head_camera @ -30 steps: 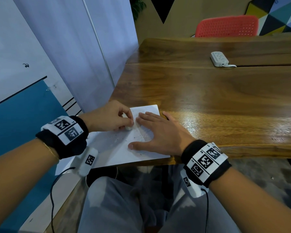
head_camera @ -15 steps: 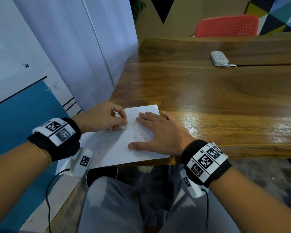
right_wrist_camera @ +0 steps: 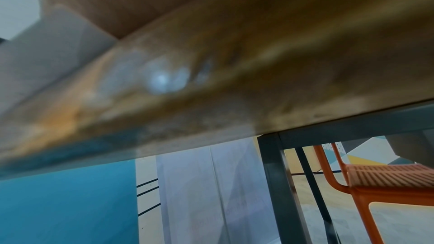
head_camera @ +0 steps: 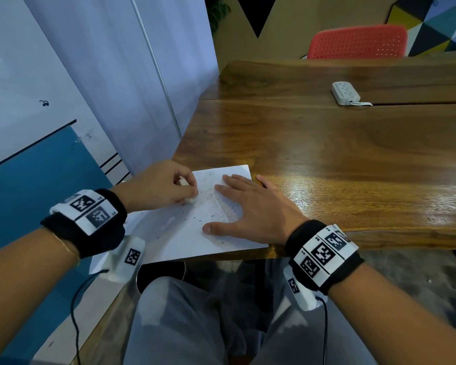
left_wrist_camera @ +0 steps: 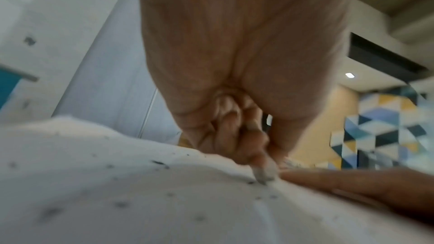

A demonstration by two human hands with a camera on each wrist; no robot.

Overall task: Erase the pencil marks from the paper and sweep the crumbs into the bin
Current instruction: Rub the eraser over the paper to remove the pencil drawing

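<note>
A white sheet of paper (head_camera: 174, 233) lies at the near left corner of the wooden table (head_camera: 327, 159), and its left part hangs over the table's edge. Dark eraser crumbs (head_camera: 199, 220) speckle the sheet. My left hand (head_camera: 163, 187) pinches a small white eraser (head_camera: 190, 200) and presses it on the paper; the left wrist view shows the eraser (left_wrist_camera: 264, 172) tip on the sheet (left_wrist_camera: 140, 201) among crumbs. My right hand (head_camera: 245, 206) lies flat on the paper's right part with fingers spread. Faint pencil lines show between the hands.
A white power strip (head_camera: 345, 93) lies far back on the table. A red chair (head_camera: 358, 42) stands behind the table. A dark round bin (head_camera: 161, 272) sits under the table's near edge beside my knees. A wall panel runs along the left.
My left hand with the eraser slid left and back on the paper, then returned a little toward the right hand. The right hand has not moved.
</note>
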